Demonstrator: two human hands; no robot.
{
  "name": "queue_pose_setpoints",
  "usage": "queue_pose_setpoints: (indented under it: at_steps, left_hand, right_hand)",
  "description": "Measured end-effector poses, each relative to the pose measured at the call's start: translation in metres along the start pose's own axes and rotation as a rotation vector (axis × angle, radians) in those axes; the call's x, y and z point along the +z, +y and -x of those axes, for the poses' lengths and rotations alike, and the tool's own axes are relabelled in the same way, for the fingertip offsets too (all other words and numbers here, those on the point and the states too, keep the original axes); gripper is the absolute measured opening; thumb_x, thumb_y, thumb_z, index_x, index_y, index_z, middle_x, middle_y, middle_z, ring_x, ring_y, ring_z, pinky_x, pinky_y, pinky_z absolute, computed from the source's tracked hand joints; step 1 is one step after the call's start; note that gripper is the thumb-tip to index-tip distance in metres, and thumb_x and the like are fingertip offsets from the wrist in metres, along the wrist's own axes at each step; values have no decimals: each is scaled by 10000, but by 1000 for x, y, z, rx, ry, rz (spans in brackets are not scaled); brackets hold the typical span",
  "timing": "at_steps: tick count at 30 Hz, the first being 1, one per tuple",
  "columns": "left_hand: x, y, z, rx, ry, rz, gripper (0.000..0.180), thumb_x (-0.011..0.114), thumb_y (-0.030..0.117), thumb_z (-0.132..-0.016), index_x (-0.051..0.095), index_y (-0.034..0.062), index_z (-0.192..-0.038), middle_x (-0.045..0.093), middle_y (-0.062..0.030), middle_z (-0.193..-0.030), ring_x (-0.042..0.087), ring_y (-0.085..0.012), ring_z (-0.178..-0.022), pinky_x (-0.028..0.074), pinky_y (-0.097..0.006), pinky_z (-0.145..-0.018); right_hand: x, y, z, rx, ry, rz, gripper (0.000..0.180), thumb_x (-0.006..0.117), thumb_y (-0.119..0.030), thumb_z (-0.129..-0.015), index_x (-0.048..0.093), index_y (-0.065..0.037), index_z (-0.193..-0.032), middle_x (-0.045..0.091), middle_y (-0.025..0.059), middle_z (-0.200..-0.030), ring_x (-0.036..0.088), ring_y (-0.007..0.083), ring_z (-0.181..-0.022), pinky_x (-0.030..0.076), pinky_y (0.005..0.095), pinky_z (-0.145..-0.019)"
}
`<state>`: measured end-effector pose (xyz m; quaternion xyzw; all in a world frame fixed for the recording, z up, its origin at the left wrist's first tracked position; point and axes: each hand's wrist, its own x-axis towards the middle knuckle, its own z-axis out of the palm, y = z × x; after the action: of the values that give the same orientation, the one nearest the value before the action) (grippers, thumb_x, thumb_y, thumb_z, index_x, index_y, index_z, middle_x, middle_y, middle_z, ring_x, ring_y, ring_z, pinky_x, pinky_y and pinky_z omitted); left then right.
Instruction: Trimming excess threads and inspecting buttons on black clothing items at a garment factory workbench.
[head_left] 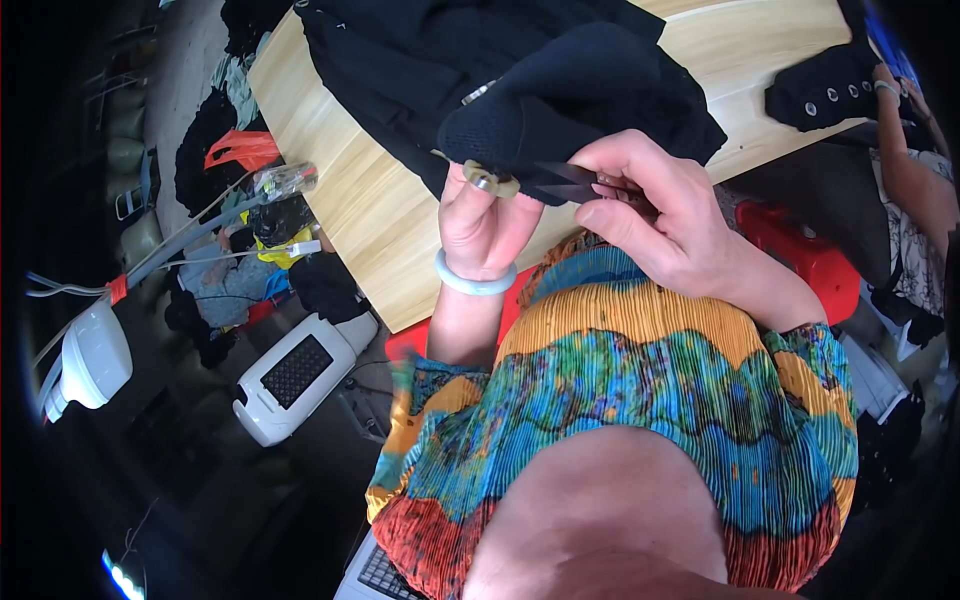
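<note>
My left hand, with a pale bangle at its wrist, is closed on part of a black garment and holds it up above the table's near edge. A yellowish button with a metallic middle shows at the fingertips of that hand. In my right hand is a pair of small dark scissors. Their blades point left and lie against the cloth beside the button. The cloth bunched above my left hand hides some of its fingers.
The garment spreads over a light wooden table. At the right, another person's arm reaches to a black piece with metal rings. A red stool, a white bulb and a white appliance stand around.
</note>
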<state>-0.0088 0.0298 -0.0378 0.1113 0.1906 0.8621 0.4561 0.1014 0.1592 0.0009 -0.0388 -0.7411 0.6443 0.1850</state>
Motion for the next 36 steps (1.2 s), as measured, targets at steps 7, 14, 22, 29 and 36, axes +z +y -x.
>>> queue_pose_setpoints:
  at_steps: [7, 14, 22, 29, 36]
  left_hand:
    - [-10, -1, 2, 2, -70, -22, 322, 548, 170, -791, 504, 75, -1096, 503, -69, -1131, 460, -214, -1060, 308, -381, -952]
    - [3, -2, 3, -20, 30, -67, 326, 584, 98, -756, 470, 82, -1060, 513, -23, -1015, 478, -168, -978, 347, -338, -893]
    - [-1, -5, 0, -16, -62, -96, 329, 575, 205, -774, 516, 81, -1073, 535, -59, -1084, 490, -196, -1022, 327, -348, -941]
    - [8, 12, -5, -182, 28, 387, 399, 372, 291, -880, 375, 66, -1209, 353, -111, -1272, 320, -258, -1186, 220, -434, -998]
    - [11, 23, -25, -225, 70, 485, 359, 357, 252, -891, 400, 34, -1172, 425, -134, -1206, 387, -256, -1139, 280, -412, -973]
  right_hand:
    - [1, 1, -1, 42, -40, 10, 167, 546, -21, -774, 471, 21, -918, 494, 14, -660, 461, 36, -556, 368, 166, -501]
    - [1, -2, -3, 20, -26, 27, 171, 557, -34, -772, 475, 22, -910, 495, 17, -657, 465, 40, -555, 372, 166, -502]
    - [5, -2, -5, 32, 108, 12, 139, 599, -90, -748, 523, -7, -829, 500, 34, -597, 473, 67, -513, 369, 185, -461]
    - [1, 30, -15, 31, 240, -222, 221, 593, -74, -757, 486, -16, -941, 515, -17, -756, 433, 12, -637, 368, 151, -569]
    - [10, 54, -2, 205, 29, -443, 388, 599, -38, -733, 406, -21, -1070, 491, 25, -949, 472, 47, -813, 388, 164, -689]
